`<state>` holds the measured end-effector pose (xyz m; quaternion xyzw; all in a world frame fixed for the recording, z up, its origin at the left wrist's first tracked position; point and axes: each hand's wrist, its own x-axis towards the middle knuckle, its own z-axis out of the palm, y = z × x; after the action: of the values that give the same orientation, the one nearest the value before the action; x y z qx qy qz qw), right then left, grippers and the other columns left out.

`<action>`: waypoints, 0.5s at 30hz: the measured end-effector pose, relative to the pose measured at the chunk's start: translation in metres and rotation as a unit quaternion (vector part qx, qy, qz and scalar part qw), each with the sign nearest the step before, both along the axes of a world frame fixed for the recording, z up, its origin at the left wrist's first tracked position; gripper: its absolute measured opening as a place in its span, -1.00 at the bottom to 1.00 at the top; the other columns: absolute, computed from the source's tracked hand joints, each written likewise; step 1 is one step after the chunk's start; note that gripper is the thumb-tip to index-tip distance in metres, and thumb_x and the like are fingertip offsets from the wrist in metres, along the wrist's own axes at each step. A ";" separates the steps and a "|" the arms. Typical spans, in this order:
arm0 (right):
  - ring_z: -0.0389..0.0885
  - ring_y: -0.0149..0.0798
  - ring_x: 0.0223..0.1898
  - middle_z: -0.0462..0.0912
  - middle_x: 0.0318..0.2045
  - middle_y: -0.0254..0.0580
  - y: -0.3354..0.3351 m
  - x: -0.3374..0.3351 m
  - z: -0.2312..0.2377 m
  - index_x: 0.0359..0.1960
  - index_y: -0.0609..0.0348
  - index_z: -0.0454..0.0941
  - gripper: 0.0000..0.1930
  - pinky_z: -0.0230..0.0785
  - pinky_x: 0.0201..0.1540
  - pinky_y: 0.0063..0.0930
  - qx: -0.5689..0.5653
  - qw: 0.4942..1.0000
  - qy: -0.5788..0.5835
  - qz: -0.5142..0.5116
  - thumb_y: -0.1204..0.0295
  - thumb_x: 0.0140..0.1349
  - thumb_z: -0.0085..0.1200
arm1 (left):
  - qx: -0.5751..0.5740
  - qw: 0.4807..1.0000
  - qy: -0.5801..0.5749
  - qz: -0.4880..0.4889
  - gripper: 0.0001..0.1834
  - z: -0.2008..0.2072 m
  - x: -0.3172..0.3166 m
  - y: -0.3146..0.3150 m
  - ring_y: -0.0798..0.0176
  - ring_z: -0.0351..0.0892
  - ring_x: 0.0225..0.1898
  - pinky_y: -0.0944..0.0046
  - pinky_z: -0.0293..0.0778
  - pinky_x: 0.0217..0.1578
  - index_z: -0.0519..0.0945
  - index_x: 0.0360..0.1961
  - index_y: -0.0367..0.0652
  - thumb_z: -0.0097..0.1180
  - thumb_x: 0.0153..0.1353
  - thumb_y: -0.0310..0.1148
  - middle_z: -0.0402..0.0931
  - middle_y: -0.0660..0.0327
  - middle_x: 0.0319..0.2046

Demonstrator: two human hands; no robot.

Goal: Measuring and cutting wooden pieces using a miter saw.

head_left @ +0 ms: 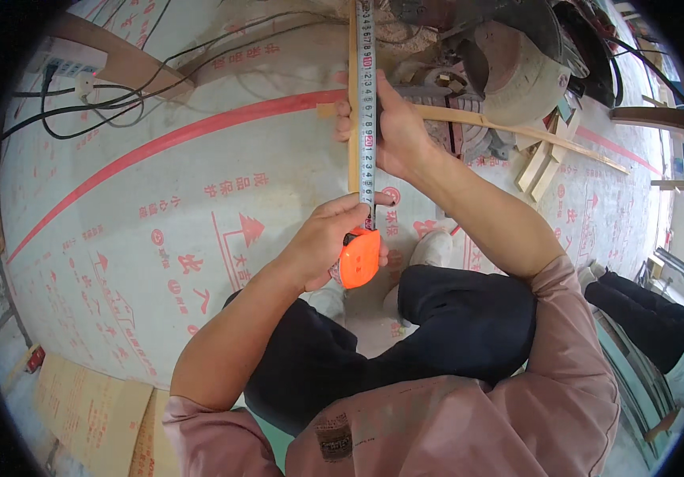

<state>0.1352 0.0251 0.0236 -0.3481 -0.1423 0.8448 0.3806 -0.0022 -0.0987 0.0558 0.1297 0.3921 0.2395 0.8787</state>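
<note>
My left hand [328,230] grips an orange tape measure [360,261], its fingers and thumb around the case and near the blade's mouth. The pale blade [368,171] runs straight away from me, laid along a narrow wooden strip [353,171]. Farther up, my right hand [399,131] wraps round the strip and the blade from the right, with fingertips showing on the strip's left side. The far ends of strip and blade run out of the top of the picture.
A power saw [509,71] stands at the far right, with thin wood offcuts [545,163] beside it. Another strip [509,127] lies crosswise beyond my right hand. Black cables run from a white power strip [68,60]. Cardboard [79,405] lies lower left; another person's legs [644,314] show right.
</note>
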 end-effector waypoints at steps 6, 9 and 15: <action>0.46 -0.25 -0.42 0.48 -0.42 -0.17 -0.001 -0.001 -0.009 0.11 0.15 0.35 -0.48 0.42 -0.29 -0.29 0.010 1.000 0.027 -0.003 -0.03 0.51 -0.41 | -0.006 1.000 0.006 0.012 -0.58 0.000 -0.001 0.000 0.10 0.65 -0.38 0.14 0.56 -0.26 0.37 0.23 -0.22 -0.20 0.47 -0.23 0.60 -0.01 -0.42; 0.46 -0.24 -0.42 0.48 -0.41 -0.16 -0.001 0.001 -0.009 0.11 0.17 0.35 -0.48 0.42 -0.28 -0.29 0.003 0.999 0.039 -0.004 -0.03 0.51 -0.40 | -0.007 1.000 0.012 0.001 -0.58 -0.001 -0.001 0.002 0.10 0.65 -0.38 0.14 0.57 -0.27 0.37 0.23 -0.22 -0.20 0.47 -0.23 0.60 -0.01 -0.42; 0.39 -0.26 -0.42 0.44 -0.38 -0.20 0.002 0.002 -0.006 0.17 0.18 0.34 -0.47 0.37 -0.25 -0.30 0.011 1.000 0.002 0.002 0.00 0.52 -0.41 | -0.020 1.000 -0.016 0.005 -0.57 -0.005 -0.005 0.004 0.11 0.65 -0.39 0.16 0.56 -0.28 0.37 0.24 -0.22 -0.21 0.48 -0.23 0.59 0.00 -0.43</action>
<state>0.1374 0.0270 0.0174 -0.3420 -0.1511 0.8446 0.3833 -0.0075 -0.0946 0.0506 0.1059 0.3833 0.2384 0.8860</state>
